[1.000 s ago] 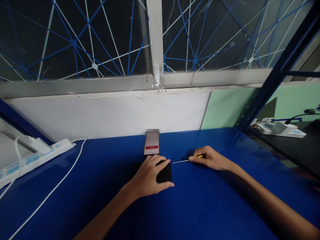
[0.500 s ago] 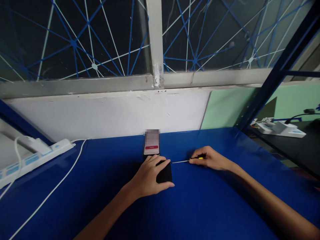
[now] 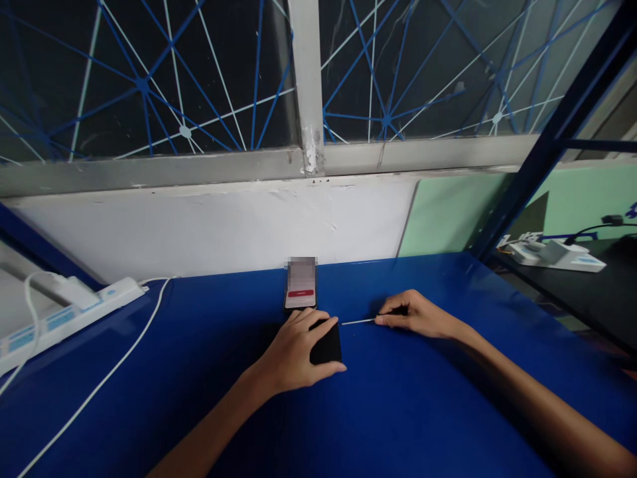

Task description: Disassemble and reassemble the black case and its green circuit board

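My left hand (image 3: 294, 353) is closed over a flat black box-like object (image 3: 326, 346) on the blue table, fingers along its far edge and thumb along its near edge. What kind of object it is, I cannot make out. To the right, my right hand (image 3: 414, 315) pinches a screwdriver (image 3: 357, 322), whose thin metal shaft points left. Its tip lies close to the right side of the black object; whether they touch is hard to tell. The fingers cover most of the handle. Just beyond my left hand, a phone (image 3: 301, 300) leans up with its screen lit.
On the left lie a white power strip (image 3: 74, 318) and its white cable (image 3: 119, 372) across the blue table (image 3: 398, 411). A white wall and window stand behind. At right are a blue frame post (image 3: 527, 146) and another power strip (image 3: 557, 255) on a dark surface.
The yellow part of the screwdriver's handle, visible earlier, is now hidden in my right fingers. My left hand and the black object stay in place; the view has shifted very slightly.
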`<state>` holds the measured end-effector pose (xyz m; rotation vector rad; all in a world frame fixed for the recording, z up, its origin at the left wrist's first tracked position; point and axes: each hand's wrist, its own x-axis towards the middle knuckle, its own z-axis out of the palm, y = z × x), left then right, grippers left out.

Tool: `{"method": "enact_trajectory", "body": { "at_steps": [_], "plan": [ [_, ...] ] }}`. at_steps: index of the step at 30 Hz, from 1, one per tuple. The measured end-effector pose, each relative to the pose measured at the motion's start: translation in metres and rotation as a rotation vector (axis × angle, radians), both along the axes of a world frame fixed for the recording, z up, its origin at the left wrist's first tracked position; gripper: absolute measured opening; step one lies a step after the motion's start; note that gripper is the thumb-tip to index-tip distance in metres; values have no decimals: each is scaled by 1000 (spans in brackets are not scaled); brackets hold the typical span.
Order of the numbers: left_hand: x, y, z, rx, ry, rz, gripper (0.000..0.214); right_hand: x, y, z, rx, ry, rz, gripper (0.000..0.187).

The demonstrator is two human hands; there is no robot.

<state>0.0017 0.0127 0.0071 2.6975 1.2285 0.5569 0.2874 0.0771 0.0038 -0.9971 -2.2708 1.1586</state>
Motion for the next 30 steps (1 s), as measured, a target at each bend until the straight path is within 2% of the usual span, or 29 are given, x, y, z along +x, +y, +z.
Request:
{"method": "enact_trajectory", "body": {
  "at_steps": [2,4,7,14,18,20,23,25,30],
  "plan": [
    [0,0,-1,7,-6,-1,66,-2,-1,2,58,-11,-2,42],
    [0,0,-1,17,-16,-4,66,-3,-1,2,64,-13,-7,41],
    [-1,0,-2,31,-29,-13,66,-4,-2,0,33,9,-37,29],
    [0,0,0,20,-24,-6,66,-1,0,-2,-97,10,-46,32],
    [1,0,2,18,-14,-7,66,-2,-1,2,39,-39,-39,41],
    [1,1,2,29,-16,-6,65,-3,-2,2,80,-42,-49,40],
    [0,2,1,47,-41,-6,62,-5,-3,-3,86,-25,-107,30],
    [-2,4,0,50,-65,-4,62,-6,-3,-8,74,2,-137,32],
    [-4,6,0,74,-101,-13,62,-6,0,-11,78,16,-118,27]
  ]
}}
